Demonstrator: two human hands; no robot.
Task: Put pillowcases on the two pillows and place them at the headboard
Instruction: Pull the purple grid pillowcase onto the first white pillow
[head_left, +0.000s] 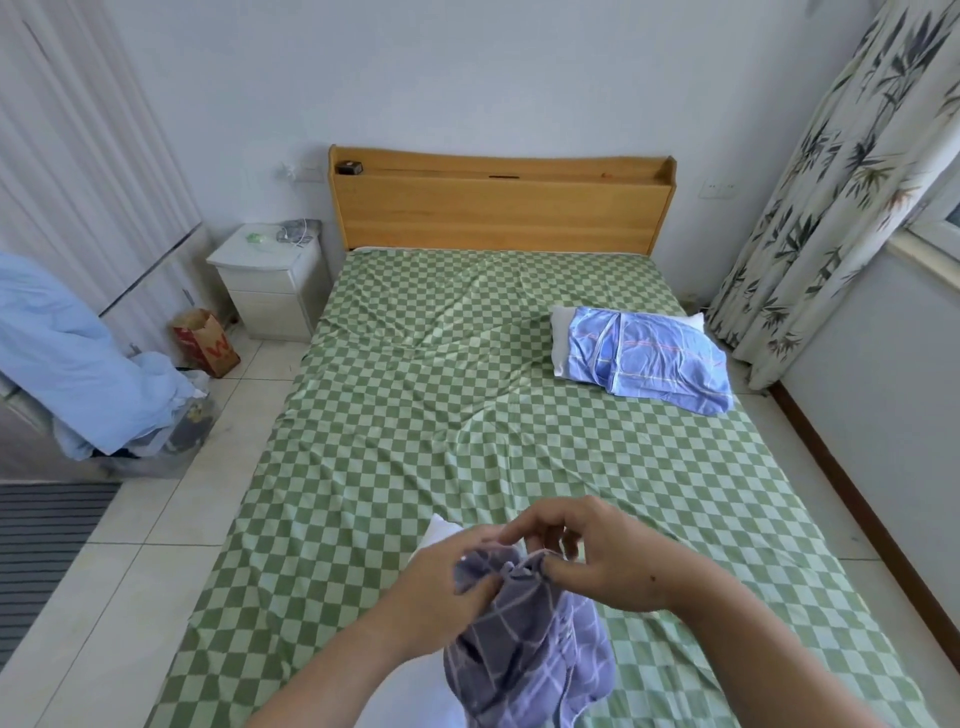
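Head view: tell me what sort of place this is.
A bedroom in a home, most likely: a bed with a green checkered sheet and wooden headboard, a white nightstand beside it, and a floral curtain by the window.

A crumpled purple plaid pillowcase (524, 639) hangs bunched over a white pillow (439, 535) at the bed's foot, far from the wooden headboard (498, 210). A second white pillow (562, 338), nearer the headboard, lies flat under a blue pillowcase (649, 358).
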